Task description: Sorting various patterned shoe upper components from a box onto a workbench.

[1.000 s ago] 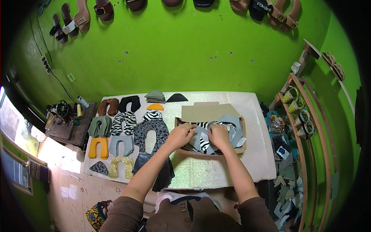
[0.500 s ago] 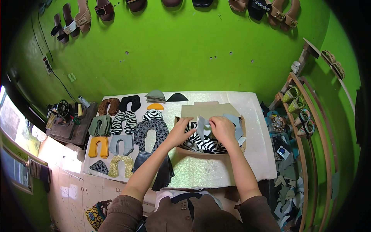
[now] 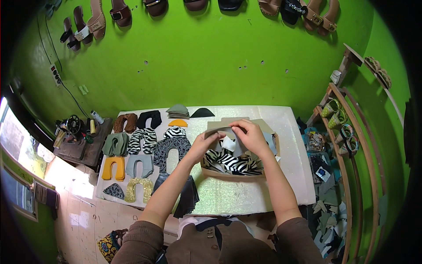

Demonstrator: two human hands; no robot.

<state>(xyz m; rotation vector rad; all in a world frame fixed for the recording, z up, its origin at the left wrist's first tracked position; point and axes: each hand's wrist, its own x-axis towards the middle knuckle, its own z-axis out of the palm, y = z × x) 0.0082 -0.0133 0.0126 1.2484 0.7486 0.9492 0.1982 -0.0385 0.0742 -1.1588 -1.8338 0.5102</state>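
Observation:
Above an open cardboard box (image 3: 233,175), my left hand (image 3: 203,146) and my right hand (image 3: 250,137) pinch a thin, bending grey sheet piece (image 3: 239,148), one at each side of it. Its exact shape is partly hidden by my fingers. A small white patch (image 3: 228,144) shows below the left fingertips; I cannot tell whether it belongs to the same piece. Zebra-striped material pieces (image 3: 233,163) lie jumbled in the box under my hands. A pale blue-grey piece (image 3: 269,141) leans at the box's right end.
Left of the box, U-shaped cut pieces lie in stacks: yellow (image 3: 115,168), grey (image 3: 140,165), gold glitter (image 3: 140,190). Dark pieces (image 3: 187,196) hang over the table's front edge. A sewing machine (image 3: 72,127) stands at left, a wooden rack (image 3: 347,154) with sandals at right.
Both hands have lifted slightly, away from me. The grey piece has risen from the box and now spans between my fingers. The left fingers have closed on it.

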